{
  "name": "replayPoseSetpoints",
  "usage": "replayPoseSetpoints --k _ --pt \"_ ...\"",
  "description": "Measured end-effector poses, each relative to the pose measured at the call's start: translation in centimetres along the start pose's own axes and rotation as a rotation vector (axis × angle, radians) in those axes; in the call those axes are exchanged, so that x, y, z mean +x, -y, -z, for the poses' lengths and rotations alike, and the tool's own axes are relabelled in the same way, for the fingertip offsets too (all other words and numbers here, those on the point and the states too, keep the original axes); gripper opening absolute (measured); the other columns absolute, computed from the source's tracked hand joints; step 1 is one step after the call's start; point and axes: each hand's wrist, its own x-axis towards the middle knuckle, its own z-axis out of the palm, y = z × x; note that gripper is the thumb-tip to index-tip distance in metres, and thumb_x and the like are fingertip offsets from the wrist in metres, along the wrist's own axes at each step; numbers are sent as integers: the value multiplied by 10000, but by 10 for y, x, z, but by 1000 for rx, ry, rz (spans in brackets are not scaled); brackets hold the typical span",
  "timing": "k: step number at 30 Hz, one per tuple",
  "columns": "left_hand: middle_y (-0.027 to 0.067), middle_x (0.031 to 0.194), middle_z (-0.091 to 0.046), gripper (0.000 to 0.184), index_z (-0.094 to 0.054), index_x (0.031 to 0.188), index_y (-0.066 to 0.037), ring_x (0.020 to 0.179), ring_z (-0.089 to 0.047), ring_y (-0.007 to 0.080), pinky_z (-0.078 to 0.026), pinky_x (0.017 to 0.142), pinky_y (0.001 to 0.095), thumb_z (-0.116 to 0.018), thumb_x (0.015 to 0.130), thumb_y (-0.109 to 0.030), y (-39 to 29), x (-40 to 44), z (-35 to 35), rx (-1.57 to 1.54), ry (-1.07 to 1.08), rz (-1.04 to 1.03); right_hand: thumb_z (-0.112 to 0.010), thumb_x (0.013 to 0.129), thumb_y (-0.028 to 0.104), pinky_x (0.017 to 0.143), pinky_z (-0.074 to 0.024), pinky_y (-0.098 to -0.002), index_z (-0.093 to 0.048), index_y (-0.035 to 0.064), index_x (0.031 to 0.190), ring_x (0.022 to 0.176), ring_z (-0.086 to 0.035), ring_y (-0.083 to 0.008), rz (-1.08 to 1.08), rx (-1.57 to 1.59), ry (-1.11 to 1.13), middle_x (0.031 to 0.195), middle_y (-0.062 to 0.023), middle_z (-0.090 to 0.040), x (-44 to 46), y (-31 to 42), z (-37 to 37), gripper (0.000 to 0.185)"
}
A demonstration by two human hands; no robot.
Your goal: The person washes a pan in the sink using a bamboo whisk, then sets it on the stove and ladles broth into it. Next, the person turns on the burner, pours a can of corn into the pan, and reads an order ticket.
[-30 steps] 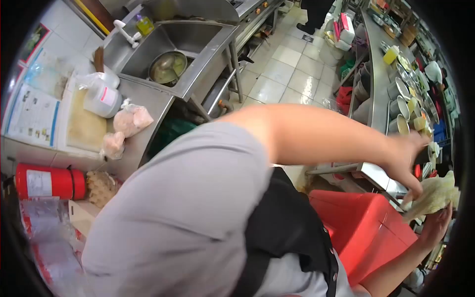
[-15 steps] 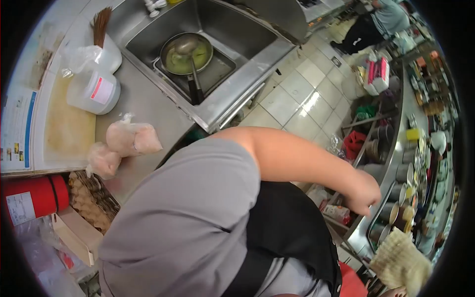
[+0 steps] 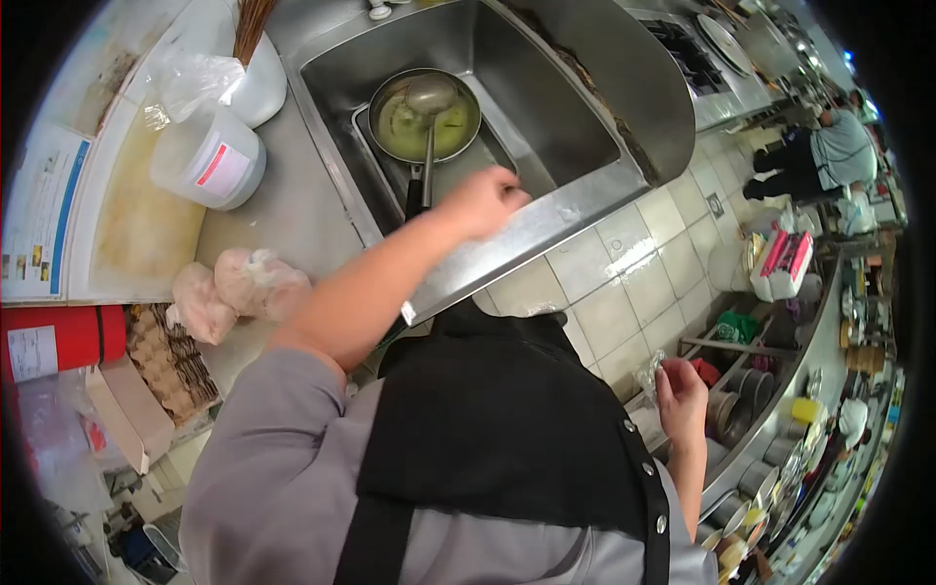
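Left hand (image 3: 480,203) had swung across from the shelf side on the right to the front rim of the sink (image 3: 556,146); right hand (image 3: 682,385) had come up into clear view off the right flank of the black apron (image 3: 487,419); hands well apart, one each side of the body; left was blurred, fingers curled in like a loose fist, just beside the ladle (image 3: 431,96) handle; couldn't tell if it touched the handle or gripped anything; right had fingers bent toward the thumb, some clear plastic (image 3: 647,375) showing right at the fingertips; from my spot couldn't tell if it was pinched or just lay on the shelf behind; pan (image 3: 379,132) sat inside the sink, left half, greenish liquid (image 3: 455,129) in it; ladle rested bowl-in, shaft out over the near edge, next to the black pan handle (image 3: 414,192); left of the sink, steel counter (image 3: 292,210) carried a white tub (image 3: 208,164) with a red-and-white label, plus bagged pink lumps (image 3: 258,283) nearer the body; egg trays (image 3: 168,356) below those; another person (image 3: 843,151) in grey was bent over at far right, well apart.
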Motion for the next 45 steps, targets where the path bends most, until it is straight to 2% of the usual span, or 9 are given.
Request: replayPoseSetpoints --k 5,9,12,16,20,25,32,41,45 --pt "249 1095 -669 461 -687 1072 45 1039 -637 402 -502 920 464 -572 890 -363 101 53 15 794 212 350 -666 900 55 671 -495 -250 -648 -16 1042 723 -599 -95 147 42 164 829 -44 -665 112 15 13 160" --pt "199 1225 -645 391 -718 1102 -24 1146 -619 337 -502 949 416 -575 867 -301 142 67 -4 721 296 618 -676 899 63 682 -492 -244 -648 -14 1047 723 -592 -94 271 137 317 841 -34 -664 190 17 42 169" --pt "221 1218 -643 431 -703 1115 4 1144 -619 347 -500 952 401 -571 855 -314 226 81 -21 1083 836 299 -656 912 45 705 -506 -247 -651 -6 1048 767 -616 -91 314 311 475 864 -21 -664 239 24 58 145" --pt "197 1089 -697 358 -703 1086 23 997 -678 321 -531 852 417 -560 863 -217 114 60 -4 598 184 854 -644 918 31 723 -518 -256 -651 -12 1024 784 -628 -93 431 506 684 918 -27 -665 277 64 50 114" --pt "73 896 -661 343 -641 1080 -11 700 -607 200 -517 656 354 -650 891 -296 59 59 19 -690 -256 669 -594 986 211 748 -526 -275 -629 16 1138 838 -642 -124 302 639 1070 958 -54 -663 294 113 7 250" --pt "97 998 -657 461 -591 1226 -48 781 -610 180 -486 719 318 -660 903 -369 -29 80 29 -816 -100 521 -486 1002 478 735 -553 -394 -567 22 1208 818 -658 -234 -311 724 986 1008 -111 -663 329 178 -114 507" --pt "106 1024 -657 458 -574 1231 -30 823 -647 192 -506 671 319 -617 935 -376 5 163 136 -621 -289 322 -532 990 341 549 -515 -382 -562 32 1075 656 -617 -241 -599 752 1334 822 -90 -618 394 149 -217 322" --pt "144 1086 -637 563 -562 1231 -26 1018 -616 299 -496 858 512 -577 882 -468 38 317 248 -860 -825 442 -651 842 179 745 -537 -438 -533 -10 1180 854 -687 -363 640 -497 544 914 -226 -673 354 166 -131 405" --pt "173 1071 -637 553 -552 1244 -38 856 -669 301 -545 732 457 -590 917 -482 53 365 267 -1044 -888 508 -643 850 150 875 -511 -460 -463 5 1310 1014 -636 -451 385 -237 614 1036 -288 -659 348 170 -104 515"
